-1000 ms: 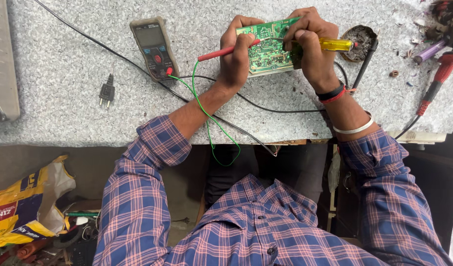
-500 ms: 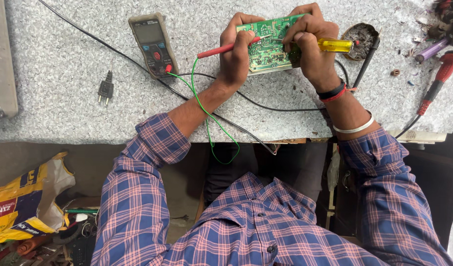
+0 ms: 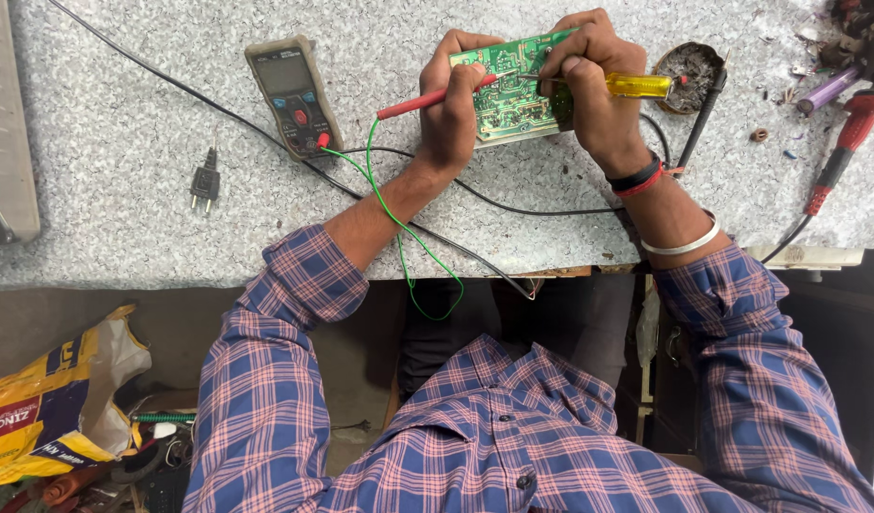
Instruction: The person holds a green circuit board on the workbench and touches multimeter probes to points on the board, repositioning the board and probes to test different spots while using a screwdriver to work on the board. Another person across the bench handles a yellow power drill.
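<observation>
Right now I am in the middle of probing the green circuit board, which sits propped on the grey speckled desk in the upper middle of the frame; my left hand is curled shut around the board's left edge and pinches the red test probe against it, the tip resting near the board's upper left corner; my right hand is closed on the yellow-handled tool, whose metal shaft reaches leftward onto the board's face, though I cannot tell exactly which point it touches. The next move, as I judge it, calls for steady tips on small solder points, and a glance at the meter lying to the upper left, its screen too dim to read from here; a slip could bridge two neighbouring joints. The board itself looks well populated; pale printed markings and small parts cover its face, and it tilts slightly toward me, held up by my fingers. A green lead loops from the meter down past the desk's edge; a black cable crosses the desk behind it; a soldering iron with a red grip lies at the far right.
</observation>
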`<move>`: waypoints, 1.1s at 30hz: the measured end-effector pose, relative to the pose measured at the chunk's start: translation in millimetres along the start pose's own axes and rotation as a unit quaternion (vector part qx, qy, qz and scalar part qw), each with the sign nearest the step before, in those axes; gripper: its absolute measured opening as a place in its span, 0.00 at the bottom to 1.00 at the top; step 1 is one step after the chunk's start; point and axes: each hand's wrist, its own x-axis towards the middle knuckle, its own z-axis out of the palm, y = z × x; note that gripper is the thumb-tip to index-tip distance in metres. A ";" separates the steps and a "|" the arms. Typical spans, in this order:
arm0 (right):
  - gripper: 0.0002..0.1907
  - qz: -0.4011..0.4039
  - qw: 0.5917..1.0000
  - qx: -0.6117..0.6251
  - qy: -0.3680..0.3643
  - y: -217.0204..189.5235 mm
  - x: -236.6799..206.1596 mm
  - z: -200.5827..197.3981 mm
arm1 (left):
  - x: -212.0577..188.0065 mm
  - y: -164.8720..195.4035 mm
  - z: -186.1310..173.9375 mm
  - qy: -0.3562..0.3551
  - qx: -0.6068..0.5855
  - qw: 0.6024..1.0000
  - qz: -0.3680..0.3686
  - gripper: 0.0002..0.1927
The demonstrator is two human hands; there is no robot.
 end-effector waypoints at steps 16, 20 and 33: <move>0.13 0.018 0.999 0.034 -0.008 9.6 -3.7 -3.5 | 0.9 6.3 -0.3 0.000 0.010 1.000 -0.009 0.18; 0.12 -0.007 1.000 0.025 -0.006 5.3 -3.5 -2.6 | 1.8 7.0 0.5 0.006 0.006 1.000 -0.004 0.17; 0.11 0.043 0.998 0.039 0.005 6.1 -2.2 -2.5 | 2.9 3.7 3.8 0.019 -0.009 0.999 -0.026 0.16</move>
